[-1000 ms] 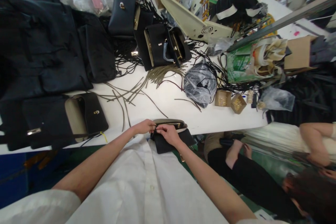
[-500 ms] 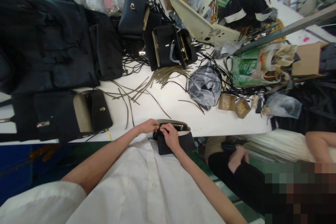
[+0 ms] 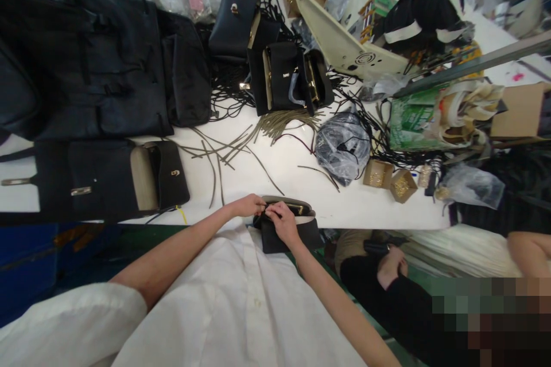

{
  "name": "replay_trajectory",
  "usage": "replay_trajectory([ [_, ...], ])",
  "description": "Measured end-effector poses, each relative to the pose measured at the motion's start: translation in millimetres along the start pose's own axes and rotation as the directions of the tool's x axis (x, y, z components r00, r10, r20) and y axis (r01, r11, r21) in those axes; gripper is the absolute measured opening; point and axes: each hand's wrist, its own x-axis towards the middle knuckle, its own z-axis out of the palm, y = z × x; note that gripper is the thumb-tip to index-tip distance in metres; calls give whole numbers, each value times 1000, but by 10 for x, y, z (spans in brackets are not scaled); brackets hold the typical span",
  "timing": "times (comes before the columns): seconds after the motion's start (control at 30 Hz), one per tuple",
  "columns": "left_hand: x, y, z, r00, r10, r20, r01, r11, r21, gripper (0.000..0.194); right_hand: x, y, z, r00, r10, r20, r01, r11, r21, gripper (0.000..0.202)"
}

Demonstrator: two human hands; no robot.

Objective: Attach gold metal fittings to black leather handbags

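Note:
A small black handbag (image 3: 301, 232) with a beige lining and a gold clasp hangs half over the near edge of the white table (image 3: 275, 169). My left hand (image 3: 249, 205) pinches its left top corner. My right hand (image 3: 282, 221) lies on the bag's top, fingers curled on its flap beside the left hand. A finished black and beige handbag (image 3: 159, 175) rests on the table to the left. Loose olive-grey cords (image 3: 224, 152) are strewn beyond my hands.
Black bags (image 3: 279, 74) and dark fabric pieces (image 3: 86, 51) fill the far left and middle. A plastic-wrapped bundle (image 3: 342, 146), two small boxes of gold hardware (image 3: 390, 179) and a cream machine arm (image 3: 344, 49) stand to the right. Another person's hand (image 3: 390, 261) is at lower right.
My hands stay on the small bag; the right hand has crept slightly left along its top. The view has shifted, so the table's things sit further right in the frame.

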Motion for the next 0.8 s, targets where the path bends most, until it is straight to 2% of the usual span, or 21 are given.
replay_trajectory([
  [0.53,-66,13,30,999,34,0,-34,999,24,34,-22,-44,21,996,-20,-84,15,998,-69,17],
  [0.8,-70,2,56,998,63,14,-63,997,49,33,-54,-32,1,996,-77,-55,65,979,-192,20],
])
